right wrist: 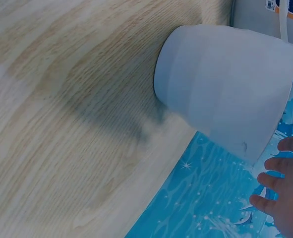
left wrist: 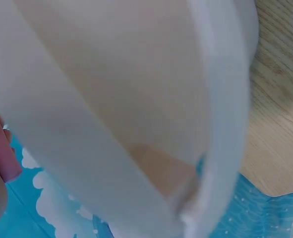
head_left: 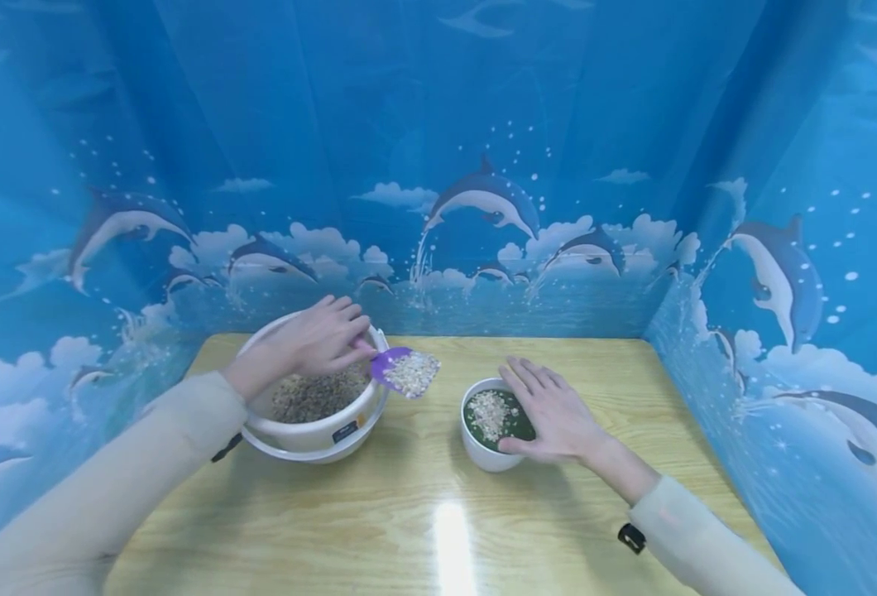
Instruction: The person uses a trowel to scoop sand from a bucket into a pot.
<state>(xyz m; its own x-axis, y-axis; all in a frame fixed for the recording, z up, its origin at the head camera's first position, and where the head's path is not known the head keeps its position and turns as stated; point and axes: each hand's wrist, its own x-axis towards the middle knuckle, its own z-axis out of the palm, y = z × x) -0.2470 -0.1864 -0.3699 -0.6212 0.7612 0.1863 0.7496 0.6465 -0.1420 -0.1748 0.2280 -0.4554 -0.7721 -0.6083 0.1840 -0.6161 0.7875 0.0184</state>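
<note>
Clamping the scoop [head_left: 390, 362], the left grip [head_left: 330, 335] holds it face-up (likely against spills); the right grip [head_left: 553, 416] is spread.

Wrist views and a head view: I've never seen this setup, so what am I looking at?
No machine here: a person works with two bare hands. The wide picture comes from a head camera; the others come from cameras on each wrist. On the table stand a white bucket of coarse bits and a white pot with pale bits inside. The left hand holds a purple scoop, also carrying pale bits. The right hand is at the pot's rim, fingers outstretched.
</note>
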